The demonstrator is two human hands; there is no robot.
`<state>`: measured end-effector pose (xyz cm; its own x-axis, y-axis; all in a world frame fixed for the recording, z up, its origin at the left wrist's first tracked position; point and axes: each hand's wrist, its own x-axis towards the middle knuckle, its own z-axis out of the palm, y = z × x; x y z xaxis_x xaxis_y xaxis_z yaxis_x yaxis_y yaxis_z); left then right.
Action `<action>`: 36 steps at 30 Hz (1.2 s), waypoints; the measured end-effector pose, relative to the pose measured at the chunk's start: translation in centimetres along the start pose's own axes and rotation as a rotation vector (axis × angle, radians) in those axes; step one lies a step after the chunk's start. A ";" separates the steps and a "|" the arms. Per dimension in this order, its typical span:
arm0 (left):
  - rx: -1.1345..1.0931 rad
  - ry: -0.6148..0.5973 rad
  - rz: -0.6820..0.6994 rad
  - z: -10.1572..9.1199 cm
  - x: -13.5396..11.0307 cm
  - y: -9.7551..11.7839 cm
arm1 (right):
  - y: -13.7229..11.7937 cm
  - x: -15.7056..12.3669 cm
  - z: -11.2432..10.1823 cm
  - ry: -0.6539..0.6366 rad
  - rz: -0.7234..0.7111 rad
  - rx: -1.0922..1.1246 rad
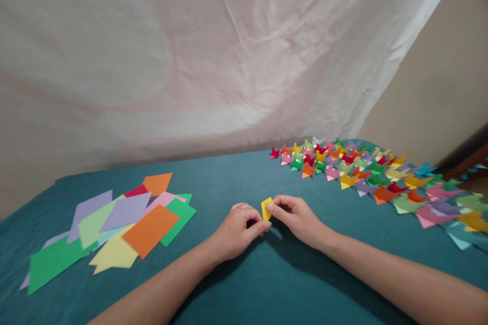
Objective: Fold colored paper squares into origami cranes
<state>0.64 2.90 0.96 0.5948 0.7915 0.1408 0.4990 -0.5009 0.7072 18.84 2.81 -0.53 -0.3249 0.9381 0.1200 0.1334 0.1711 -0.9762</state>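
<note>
A small folded piece of yellow paper (267, 208) is held up just above the teal tabletop, in front of me. My right hand (298, 217) pinches it from the right, with the thumb lying across its face. From the left, my left hand (244, 228) has thumb and fingers closed at the paper's lower left edge. Its fingertips partly hide the bottom corner. The fingers behind the paper are out of sight.
Loose coloured paper sheets (150, 231) overlap on the left of the teal table (229, 177). Rows of small folded paper birds (348, 180) cover the right side. Behind the table hangs a pale wrinkled cloth (229, 51).
</note>
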 end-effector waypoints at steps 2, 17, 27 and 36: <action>0.013 0.001 0.003 -0.1 0.0 -0.1 | 0.0 0.0 -0.1 -0.002 0.001 0.007; -0.140 0.163 -0.085 -0.2 -0.1 -0.5 | 0.3 -0.1 0.0 0.027 -0.045 -0.080; -0.072 0.220 -0.033 -0.2 -0.2 -0.3 | -0.2 -0.6 0.2 -0.087 -0.100 -0.071; 0.058 0.251 0.071 0.1 -0.5 0.0 | 0.3 -0.2 0.2 -0.011 -0.168 -0.026</action>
<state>0.42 2.43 0.82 0.4583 0.8120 0.3615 0.5010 -0.5719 0.6495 18.76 2.60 -0.86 -0.3547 0.8923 0.2791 0.1003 0.3331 -0.9375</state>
